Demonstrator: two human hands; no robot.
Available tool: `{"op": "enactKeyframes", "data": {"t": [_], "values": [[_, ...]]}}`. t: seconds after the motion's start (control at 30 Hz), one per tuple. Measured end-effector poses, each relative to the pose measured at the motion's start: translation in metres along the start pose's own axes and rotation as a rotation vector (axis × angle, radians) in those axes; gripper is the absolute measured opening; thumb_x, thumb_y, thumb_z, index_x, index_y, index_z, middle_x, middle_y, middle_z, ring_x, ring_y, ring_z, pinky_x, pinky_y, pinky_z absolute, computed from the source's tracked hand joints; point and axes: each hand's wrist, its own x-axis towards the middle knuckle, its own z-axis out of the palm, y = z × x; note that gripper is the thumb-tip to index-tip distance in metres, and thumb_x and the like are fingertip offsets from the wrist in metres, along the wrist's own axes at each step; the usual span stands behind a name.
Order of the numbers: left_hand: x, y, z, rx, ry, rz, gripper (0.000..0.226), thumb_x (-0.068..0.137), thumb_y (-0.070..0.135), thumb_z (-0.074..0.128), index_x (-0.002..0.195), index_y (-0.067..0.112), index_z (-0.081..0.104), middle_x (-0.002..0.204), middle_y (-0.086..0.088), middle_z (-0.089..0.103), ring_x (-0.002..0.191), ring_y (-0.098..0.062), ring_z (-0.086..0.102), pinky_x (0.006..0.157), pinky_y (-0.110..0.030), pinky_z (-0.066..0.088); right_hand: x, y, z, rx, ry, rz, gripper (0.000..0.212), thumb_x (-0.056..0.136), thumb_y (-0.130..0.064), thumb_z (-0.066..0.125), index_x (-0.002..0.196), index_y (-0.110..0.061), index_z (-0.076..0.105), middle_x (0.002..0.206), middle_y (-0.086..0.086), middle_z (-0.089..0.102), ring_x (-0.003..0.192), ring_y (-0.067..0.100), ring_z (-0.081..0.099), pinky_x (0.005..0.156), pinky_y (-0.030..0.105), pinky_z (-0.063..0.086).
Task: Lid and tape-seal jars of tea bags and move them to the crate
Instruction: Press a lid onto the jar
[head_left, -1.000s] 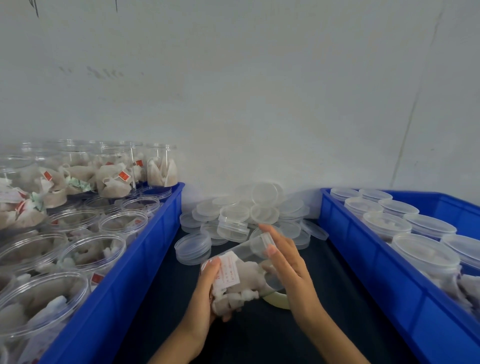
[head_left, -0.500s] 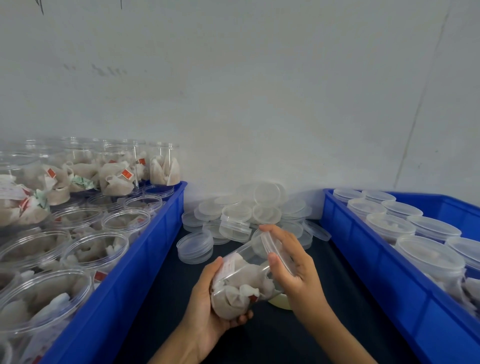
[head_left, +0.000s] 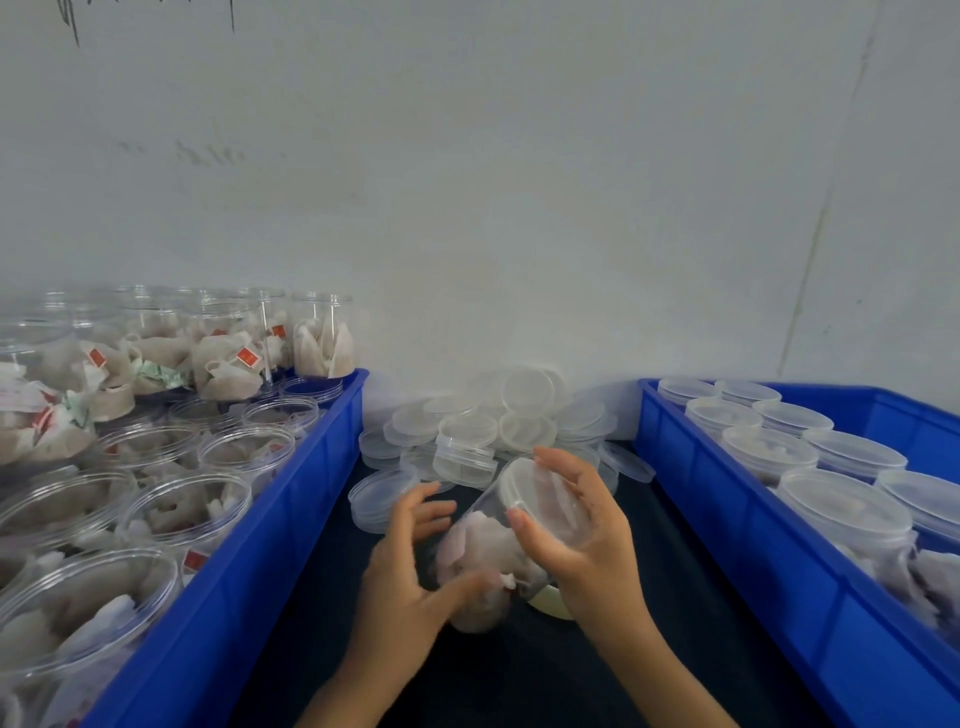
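Note:
A clear jar of tea bags (head_left: 483, 556) hangs tilted over the dark table, its lid (head_left: 524, 486) pointing up and away from me. My right hand (head_left: 582, 540) grips the lidded end, thumb on the near rim and fingers over the far side. My left hand (head_left: 410, 571) is at the jar's lower end with fingers spread and apart from it; only the thumb lies against the jar. A yellowish tape roll (head_left: 551, 607) lies on the table just under the jar, mostly hidden by my right hand.
A pile of loose clear lids (head_left: 498, 421) sits against the wall. The blue crate on the left (head_left: 322, 478) holds several open jars of tea bags. The blue crate on the right (head_left: 727, 525) holds several lidded jars.
My left hand has let go of its grip round the jar's bottom and spread its fingers. My right hand has shifted further over the lid end, and the jar has turned.

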Motion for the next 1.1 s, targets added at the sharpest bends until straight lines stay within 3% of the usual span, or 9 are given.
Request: {"op": "enactKeyframes", "data": {"t": [0.1,0.17,0.27,0.4,0.53,0.8,0.93,1.03,1.1], "values": [[-0.001,0.003,0.011,0.294,-0.075,0.161,0.104,0.042,0.071,0.081,0.131,0.059,0.030,0.126,0.047,0.036,0.124,0.021,0.028,0.099,-0.020,0.038,-0.004,0.000,0.007,-0.056,-0.067,-0.021,0.066,0.065,-0.041,0.081,0.124,-0.029,0.056,0.120,-0.015,0.061,0.115,0.006,0.058,0.095,0.020,0.047],[-0.001,0.007,0.022,0.385,-0.036,0.226,0.095,0.045,0.066,0.077,0.125,0.066,0.025,0.121,0.043,0.041,0.116,0.024,0.037,0.094,-0.016,0.043,-0.006,-0.001,0.012,-0.113,-0.108,-0.049,0.068,0.063,-0.048,0.080,0.125,-0.034,0.054,0.119,-0.017,0.059,0.113,0.009,0.058,0.093,0.023,0.048],[-0.002,0.003,0.023,0.172,0.003,0.091,0.092,0.043,0.059,0.079,0.113,0.076,0.023,0.113,0.036,0.052,0.104,0.019,0.051,0.070,-0.005,0.047,-0.005,0.001,0.014,-0.096,-0.195,-0.035,0.075,0.064,-0.054,0.079,0.130,-0.036,0.049,0.125,-0.019,0.054,0.120,0.007,0.053,0.098,0.021,0.045],[-0.002,-0.013,0.016,-0.038,0.056,-0.002,0.092,0.041,0.051,0.088,0.118,0.057,0.037,0.114,0.023,0.060,0.106,0.009,0.057,0.080,-0.012,0.051,-0.004,0.007,0.011,-0.095,-0.268,0.090,0.071,0.071,-0.058,0.075,0.131,-0.040,0.042,0.130,-0.023,0.050,0.124,-0.002,0.047,0.101,0.013,0.039],[0.000,-0.021,0.014,-0.048,0.077,0.001,0.097,0.049,0.043,0.092,0.128,0.042,0.036,0.121,0.019,0.055,0.112,0.008,0.053,0.085,-0.011,0.047,-0.001,0.020,-0.004,-0.337,-0.327,0.221,0.066,0.075,-0.049,0.071,0.130,-0.045,0.035,0.132,-0.019,0.044,0.126,-0.003,0.041,0.098,0.012,0.034],[0.000,-0.025,0.017,-0.027,0.100,0.012,0.091,0.053,0.031,0.094,0.116,0.052,0.033,0.122,0.022,0.051,0.115,0.010,0.048,0.083,0.000,0.040,-0.023,0.044,-0.025,-0.730,-0.454,0.301,0.083,0.081,-0.049,0.072,0.147,-0.032,0.023,0.149,-0.015,0.030,0.134,0.003,0.032,0.109,0.025,0.034],[0.000,-0.026,0.017,-0.020,0.101,0.023,0.092,0.054,0.027,0.094,0.119,0.049,0.033,0.122,0.021,0.051,0.112,0.015,0.047,0.083,0.001,0.038,-0.023,0.051,-0.020,-0.848,-0.414,0.249,0.063,0.088,-0.042,0.066,0.142,-0.028,0.036,0.136,-0.014,0.042,0.127,0.003,0.040,0.103,0.019,0.035],[0.001,-0.027,0.017,-0.008,0.091,0.019,0.093,0.054,0.026,0.094,0.121,0.046,0.033,0.125,0.018,0.051,0.114,0.010,0.049,0.085,-0.001,0.039,-0.021,0.055,-0.018,-0.872,-0.366,0.197,0.029,0.091,-0.038,0.063,0.118,-0.030,0.058,0.115,-0.017,0.049,0.109,0.000,0.046,0.092,0.016,0.038],[0.001,-0.028,0.018,-0.007,0.100,0.002,0.095,0.054,0.025,0.094,0.123,0.046,0.031,0.127,0.018,0.050,0.117,0.005,0.049,0.087,-0.001,0.039,-0.020,0.055,-0.017,-0.878,-0.353,0.183,0.014,0.090,-0.038,0.064,0.101,-0.033,0.058,0.103,-0.020,0.048,0.097,-0.002,0.045,0.084,0.015,0.038]]}}
